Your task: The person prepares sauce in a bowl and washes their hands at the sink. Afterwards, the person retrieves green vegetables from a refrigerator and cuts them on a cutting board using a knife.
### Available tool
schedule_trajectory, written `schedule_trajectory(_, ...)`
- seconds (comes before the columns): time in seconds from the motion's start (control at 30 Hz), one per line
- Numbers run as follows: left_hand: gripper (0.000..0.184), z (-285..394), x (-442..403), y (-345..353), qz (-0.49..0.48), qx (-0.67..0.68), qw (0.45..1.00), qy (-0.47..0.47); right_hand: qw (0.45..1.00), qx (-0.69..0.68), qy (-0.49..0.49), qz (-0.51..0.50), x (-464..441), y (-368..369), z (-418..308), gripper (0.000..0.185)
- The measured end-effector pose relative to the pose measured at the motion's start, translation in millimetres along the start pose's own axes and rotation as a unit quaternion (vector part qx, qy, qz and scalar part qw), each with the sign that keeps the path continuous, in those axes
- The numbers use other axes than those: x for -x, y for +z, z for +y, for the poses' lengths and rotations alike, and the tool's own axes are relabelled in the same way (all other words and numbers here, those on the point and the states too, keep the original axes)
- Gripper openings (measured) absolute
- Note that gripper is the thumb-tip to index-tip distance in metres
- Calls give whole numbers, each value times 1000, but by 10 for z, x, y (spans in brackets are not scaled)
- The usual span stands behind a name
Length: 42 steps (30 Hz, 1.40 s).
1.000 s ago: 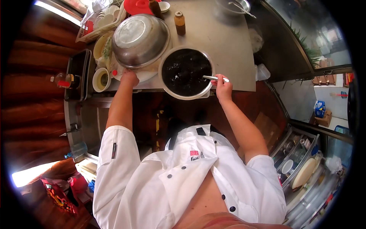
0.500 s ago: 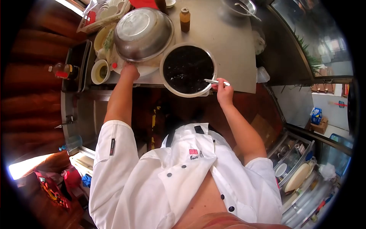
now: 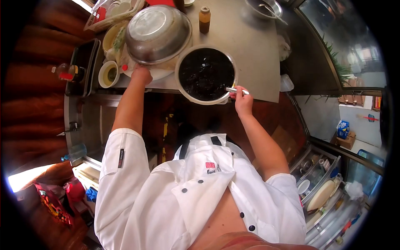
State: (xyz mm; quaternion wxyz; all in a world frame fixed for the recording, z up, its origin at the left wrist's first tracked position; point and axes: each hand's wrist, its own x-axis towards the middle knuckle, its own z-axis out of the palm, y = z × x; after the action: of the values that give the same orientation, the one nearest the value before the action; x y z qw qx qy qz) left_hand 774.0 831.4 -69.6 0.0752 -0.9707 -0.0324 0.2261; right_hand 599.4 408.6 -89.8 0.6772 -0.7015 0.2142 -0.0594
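Dark, glossy liquid [image 3: 206,75] fills a round, light-rimmed pot [image 3: 181,91] at the table's front edge. My right hand [image 3: 241,100] is closed around a metal handle [image 3: 239,90]; its inner end reaches over the pot's right rim to the liquid, and whatever lies below the surface is hidden. A large metal bowl [image 3: 156,33] is upside down to the left, over a white round board or plate [image 3: 160,75]. At the bowl's near rim is my left hand [image 3: 141,75], its fingers curled and mostly hidden. I cannot tell what they hold.
A bottle of brown sauce [image 3: 204,21] stands behind the pot. Left are a white cup [image 3: 109,75], dark trays [image 3: 79,83], a clear bottle with dark contents [image 3: 68,73] and a white basket [image 3: 116,18]. Another metal bowl [image 3: 262,8] holds a utensil at the back right.
The view has shifted slightly. My right hand and the metal handle have moved a little, and the pattern of bright flecks on the dark liquid differs. My left hand stays at the bowl's rim.
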Motion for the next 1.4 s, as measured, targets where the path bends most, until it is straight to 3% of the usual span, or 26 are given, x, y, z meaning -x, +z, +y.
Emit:
schedule_trajectory(0.43,61,15,31,-1,-2,46,999,-19,999,35,-13,13,-65,0,-102,34)
schedule_trajectory(0.53,62,1,15,4,-12,-2,1000,-4,1000,24,9,-9,-8,21,-59,34)
schedule_trajectory(0.6,61,15,11,4,-2,25,1000,-16,999,38,-7,25,-48,1,-173,35)
schedule_trajectory(0.73,61,8,13,-41,-15,6,1000,-14,999,30,-5,-28,-56,-15,7,34)
schedule_trajectory(0.83,61,27,8,-21,-23,22,999,-19,999,33,-1,21,-70,-12,-168,33)
schedule_trajectory(0.97,60,-15,-13,9,-10,18,1000,-13,999,16,-24,-30,-56,-16,12,34)
schedule_trajectory(1.03,61,-38,-78,77,-15,16,1000,-5,1000,12,-11,-6,-61,-35,-77,34)
schedule_trajectory(1.1,59,-63,-154,167,4,-59,998,20,1000,10,-2,16,-84,-39,-123,34)
schedule_trajectory(1.2,59,-37,-58,65,-15,18,1000,-4,999,21,-1,-31,-65,-26,-69,34)
schedule_trajectory(1.33,58,1,-23,7,-24,5,1000,0,999,6,-1,35,-142,-58,-163,34)
schedule_trajectory(1.4,57,-3,-16,-6,-23,-39,999,24,1000,18,-3,12,-129,-49,-111,34)
